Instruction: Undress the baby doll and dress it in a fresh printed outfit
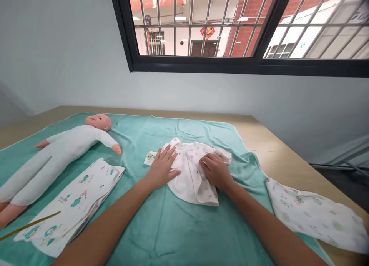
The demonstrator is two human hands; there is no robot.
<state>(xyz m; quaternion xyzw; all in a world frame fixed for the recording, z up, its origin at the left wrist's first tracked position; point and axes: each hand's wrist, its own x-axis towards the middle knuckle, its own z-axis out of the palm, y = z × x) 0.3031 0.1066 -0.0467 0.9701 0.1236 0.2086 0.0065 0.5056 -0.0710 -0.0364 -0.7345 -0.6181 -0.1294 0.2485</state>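
Left hand [161, 168]: open, palm flat, fingers spread on the garment's left part.
Right hand [216, 170]: fingers curled onto the garment's right part; a pinch cannot be told.
Small white printed baby garment [191, 181]: crumpled, at the middle of the teal terry towel [173, 227], under both hands.
Baby doll in white bodysuit [66, 147]: supine, far left.
Folded printed cloth [77, 200]: just beside the doll.
Loose printed cloth [314, 216]: right table edge.

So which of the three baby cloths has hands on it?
The crumpled white one in the middle: the left hand and right hand both rest on it. The teal-printed cloth and the pastel-printed cloth lie untouched.
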